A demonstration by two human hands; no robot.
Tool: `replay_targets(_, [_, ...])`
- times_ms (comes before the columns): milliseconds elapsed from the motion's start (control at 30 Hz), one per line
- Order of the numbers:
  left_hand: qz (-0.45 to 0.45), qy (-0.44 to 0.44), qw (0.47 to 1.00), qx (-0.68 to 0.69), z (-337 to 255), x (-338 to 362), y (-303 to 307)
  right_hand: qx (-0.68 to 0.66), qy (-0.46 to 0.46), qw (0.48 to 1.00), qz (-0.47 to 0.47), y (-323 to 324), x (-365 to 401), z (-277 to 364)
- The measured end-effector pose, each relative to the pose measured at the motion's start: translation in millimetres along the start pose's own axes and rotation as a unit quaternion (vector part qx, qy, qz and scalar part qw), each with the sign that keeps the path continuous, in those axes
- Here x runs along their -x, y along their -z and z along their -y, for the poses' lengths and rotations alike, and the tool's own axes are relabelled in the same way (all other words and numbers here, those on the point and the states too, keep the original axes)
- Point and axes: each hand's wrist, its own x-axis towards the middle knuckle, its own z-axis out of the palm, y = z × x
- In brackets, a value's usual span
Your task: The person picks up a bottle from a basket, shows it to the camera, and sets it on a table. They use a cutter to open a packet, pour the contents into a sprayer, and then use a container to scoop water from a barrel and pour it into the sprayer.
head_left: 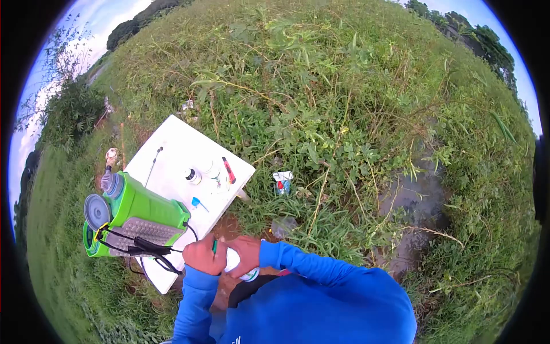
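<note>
- The fingers of the left hand are curled tight around one end of a white bottle.
- The right hand grips the same bottle from the other side, fingers closed.
- The bottle is held close to the chest, just off the near edge of a white board.
- A green sprayer lies on the board.
- Farther up the board are a small jar and a red tool.
- A packet sits in the grass.

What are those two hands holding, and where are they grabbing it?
A white bottle. The right hand wraps around its body, and the left hand grips the end with the green cap.
</note>
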Motion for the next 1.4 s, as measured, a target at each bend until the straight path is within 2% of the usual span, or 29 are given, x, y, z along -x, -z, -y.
replay_targets(33, [0.000,-0.028,0.997,0.069,1.8,-1.4,-0.5,-0.097,0.033,0.994,0.037,1.9,-0.9,-3.3])
replay_targets(67, [0.005,-0.054,0.989,0.139,3.3,-1.1,-2.0,-0.199,0.003,0.971,0.136,6.4,1.4,-8.1])
replay_targets(100, [0.023,-0.062,0.974,0.217,3.6,1.0,-5.2,-0.273,0.013,0.943,0.189,4.0,2.6,-12.0])
replay_targets(133, [0.028,-0.074,0.972,0.220,2.5,2.4,-7.2,-0.344,0.024,0.907,0.241,1.4,3.8,-15.3])
replay_targets(200, [0.008,-0.132,0.938,0.319,-5.1,4.9,-6.4,-0.355,0.026,0.897,0.263,0.9,9.0,-16.4])
replay_targets(267, [-0.010,-0.131,0.934,0.334,-18.9,2.4,-0.9,-0.426,0.041,0.862,0.270,1.7,12.5,-12.3])
replay_targets(333, [-0.029,-0.157,0.933,0.323,-21.3,0.9,1.2,-0.418,0.042,0.857,0.298,1.5,12.2,-14.0])
replay_targets(400, [-0.030,-0.166,0.936,0.310,-21.8,-9.9,4.6,-0.415,0.018,0.878,0.236,1.7,15.9,-11.4])
replay_targets(433, [-0.035,-0.171,0.940,0.294,-18.4,-14.0,8.8,-0.352,0.022,0.917,0.189,2.6,12.1,-7.9])
replay_targets(467, [-0.007,-0.160,0.947,0.279,-0.9,-16.2,5.1,-0.293,-0.005,0.937,0.189,10.6,13.0,-7.6])
replay_targets(500, [-0.022,-0.145,0.955,0.258,6.1,-19.2,7.3,-0.263,-0.013,0.958,0.112,15.3,15.3,3.4])
replay_targets(533, [-0.048,-0.137,0.957,0.249,9.1,-21.2,9.2,-0.226,-0.017,0.973,0.040,18.6,16.4,11.8])
replay_targets(600, [-0.068,-0.138,0.966,0.207,18.1,-18.6,4.1,-0.138,-0.078,0.987,-0.008,15.0,16.4,23.5])
replay_targets(667, [-0.003,-0.106,0.978,0.179,11.0,-15.9,14.4,-0.200,-0.030,0.979,-0.011,12.5,16.5,25.6])
replay_targets(733, [-0.055,-0.110,0.947,0.297,12.5,-15.5,12.3,-0.269,-0.006,0.963,0.031,9.2,15.5,2.1])
replay_targets(800, [-0.030,-0.055,0.935,0.350,11.2,-11.3,26.9,-0.479,-0.047,0.873,0.072,20.6,14.1,-25.2])
replay_targets(867, [-0.033,0.008,0.947,0.320,23.7,0.1,18.1,-0.622,-0.093,0.765,-0.138,26.3,-1.9,-57.6])
replay_targets(933, [-0.035,0.054,0.944,0.325,34.1,13.6,4.4,-0.677,-0.078,0.652,-0.332,32.7,-24.6,-75.6])
replay_targets(967, [-0.042,0.072,0.936,0.341,40.4,20.1,-7.7,-0.654,-0.097,0.668,-0.341,23.9,-22.9,-75.0])
replay_targets(1000, [-0.053,0.086,0.929,0.356,44.3,24.0,-13.0,-0.614,-0.100,0.737,-0.263,11.5,-14.5,-78.0])
replay_targets(1067, [-0.044,0.122,0.927,0.353,48.5,35.8,-12.6,-0.533,-0.107,0.824,-0.157,0.9,-1.7,-61.7])
replay_targets(1100, [-0.049,0.135,0.923,0.357,53.4,40.1,-15.9,-0.585,-0.120,0.788,-0.150,3.3,-2.3,-62.1])
replay_targets(1133, [-0.055,0.148,0.919,0.362,57.5,42.6,-18.2,-0.637,-0.145,0.729,-0.205,8.7,-10.1,-63.2])
replay_targets(1200, [-0.067,0.164,0.906,0.385,64.7,46.0,-21.1,-0.750,-0.090,0.546,-0.362,18.2,-35.6,-69.4])
replay_targets(1233, [-0.076,0.173,0.894,0.406,67.0,48.5,-22.1,-0.732,-0.109,0.580,-0.340,12.6,-38.3,-64.7])
replay_targets(1267, [-0.082,0.179,0.893,0.404,68.1,50.0,-23.9,-0.684,-0.141,0.664,-0.268,-0.1,-31.9,-71.1])
replay_targets(1333, [-0.108,0.152,0.897,0.401,70.1,48.1,-23.5,-0.572,-0.127,0.794,-0.159,-13.9,-18.7,-50.8])
replay_targets(1367, [-0.111,0.149,0.909,0.374,71.4,48.4,-20.0,-0.599,-0.107,0.772,-0.185,-9.7,-21.6,-40.0])
replay_targets(1400, [-0.116,0.155,0.907,0.373,74.1,48.1,-15.8,-0.690,-0.120,0.677,-0.225,1.8,-28.6,-37.7])
